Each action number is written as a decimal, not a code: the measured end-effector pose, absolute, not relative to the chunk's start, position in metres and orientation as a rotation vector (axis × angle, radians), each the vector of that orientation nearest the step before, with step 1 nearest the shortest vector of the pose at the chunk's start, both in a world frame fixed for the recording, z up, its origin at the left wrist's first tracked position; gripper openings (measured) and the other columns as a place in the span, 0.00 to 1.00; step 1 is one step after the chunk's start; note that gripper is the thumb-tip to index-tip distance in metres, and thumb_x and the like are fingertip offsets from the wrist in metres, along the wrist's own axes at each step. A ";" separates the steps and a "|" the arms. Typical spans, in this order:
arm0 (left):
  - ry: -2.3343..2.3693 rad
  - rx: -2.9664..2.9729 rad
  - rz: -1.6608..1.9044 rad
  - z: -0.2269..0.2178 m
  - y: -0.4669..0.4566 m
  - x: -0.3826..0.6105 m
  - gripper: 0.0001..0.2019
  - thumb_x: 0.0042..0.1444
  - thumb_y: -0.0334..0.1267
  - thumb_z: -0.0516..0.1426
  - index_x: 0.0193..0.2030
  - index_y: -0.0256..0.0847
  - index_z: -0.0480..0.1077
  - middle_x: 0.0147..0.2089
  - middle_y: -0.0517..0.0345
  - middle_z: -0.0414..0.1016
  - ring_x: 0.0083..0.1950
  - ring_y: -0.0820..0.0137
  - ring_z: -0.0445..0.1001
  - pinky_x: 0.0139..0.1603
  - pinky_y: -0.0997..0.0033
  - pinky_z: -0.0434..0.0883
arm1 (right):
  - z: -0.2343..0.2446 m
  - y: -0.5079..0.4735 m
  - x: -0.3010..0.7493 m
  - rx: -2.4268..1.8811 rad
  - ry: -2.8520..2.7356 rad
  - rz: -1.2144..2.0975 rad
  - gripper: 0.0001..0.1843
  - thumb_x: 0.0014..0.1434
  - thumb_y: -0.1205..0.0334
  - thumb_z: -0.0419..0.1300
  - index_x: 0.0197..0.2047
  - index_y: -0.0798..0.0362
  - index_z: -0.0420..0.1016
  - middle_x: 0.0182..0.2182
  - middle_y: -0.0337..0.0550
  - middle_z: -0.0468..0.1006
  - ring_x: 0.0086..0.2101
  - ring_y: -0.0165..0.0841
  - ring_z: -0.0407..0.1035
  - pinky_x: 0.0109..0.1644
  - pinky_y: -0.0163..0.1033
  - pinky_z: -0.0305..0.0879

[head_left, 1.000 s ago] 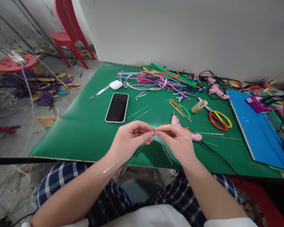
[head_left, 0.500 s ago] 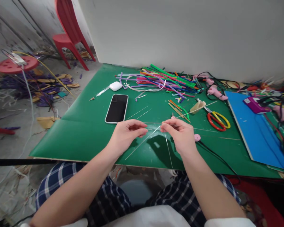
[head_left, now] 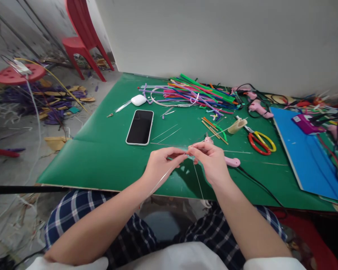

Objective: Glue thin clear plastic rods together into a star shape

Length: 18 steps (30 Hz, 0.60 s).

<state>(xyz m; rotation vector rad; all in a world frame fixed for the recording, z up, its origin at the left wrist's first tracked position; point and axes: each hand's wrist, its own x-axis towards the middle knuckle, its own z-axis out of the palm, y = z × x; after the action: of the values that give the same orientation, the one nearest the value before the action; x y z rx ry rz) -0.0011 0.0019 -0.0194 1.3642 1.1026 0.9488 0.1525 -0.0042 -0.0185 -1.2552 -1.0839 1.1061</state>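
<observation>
Forearms angled inward; left hand, right hand meeting, fingers pinching thin strands above table.

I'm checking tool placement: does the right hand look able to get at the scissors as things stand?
Probably yes: the scissors lie on that side, handles uncovered, though the right hand pinches thin strands and might need freeing first.

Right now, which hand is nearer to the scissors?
Right. The right hand is left of the scissors and lower in the view; the left hand is farther left.
</observation>
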 end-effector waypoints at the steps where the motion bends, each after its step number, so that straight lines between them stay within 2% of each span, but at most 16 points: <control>1: 1.104 1.349 0.963 -0.020 0.002 -0.001 0.11 0.48 0.45 0.61 0.34 0.39 0.77 0.30 0.57 0.79 0.29 0.71 0.75 0.29 0.74 0.74 | -0.019 -0.004 0.152 -1.255 -1.085 1.106 0.08 0.46 0.58 0.68 0.28 0.52 0.78 0.24 0.39 0.79 0.25 0.29 0.73 0.21 0.30 0.64; 9: 1.116 1.460 0.959 -0.015 0.000 -0.003 0.08 0.51 0.42 0.59 0.31 0.39 0.74 0.30 0.58 0.77 0.28 0.73 0.73 0.28 0.75 0.71 | -0.018 -0.004 0.153 -1.247 -1.074 1.103 0.07 0.46 0.58 0.68 0.28 0.52 0.78 0.22 0.39 0.79 0.25 0.29 0.72 0.21 0.30 0.64; 13: 0.983 1.726 0.778 -0.010 -0.005 -0.003 0.07 0.54 0.39 0.57 0.30 0.42 0.74 0.30 0.61 0.77 0.29 0.74 0.72 0.29 0.78 0.68 | -0.015 -0.004 0.153 -1.233 -1.056 1.107 0.06 0.46 0.59 0.68 0.27 0.51 0.78 0.22 0.38 0.79 0.25 0.29 0.73 0.22 0.30 0.63; 18: 0.942 1.819 0.561 -0.013 -0.002 -0.004 0.09 0.57 0.40 0.53 0.29 0.42 0.71 0.27 0.64 0.75 0.27 0.74 0.69 0.26 0.77 0.63 | -0.014 -0.003 0.155 -1.211 -1.022 1.118 0.05 0.47 0.60 0.68 0.27 0.50 0.78 0.23 0.37 0.79 0.26 0.28 0.73 0.21 0.29 0.63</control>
<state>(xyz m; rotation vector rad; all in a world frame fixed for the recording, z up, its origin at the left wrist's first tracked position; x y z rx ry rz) -0.0045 -0.0017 -0.0132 1.8189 0.9417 0.5607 0.1553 -0.0033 -0.0136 -1.2108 -1.0218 1.1178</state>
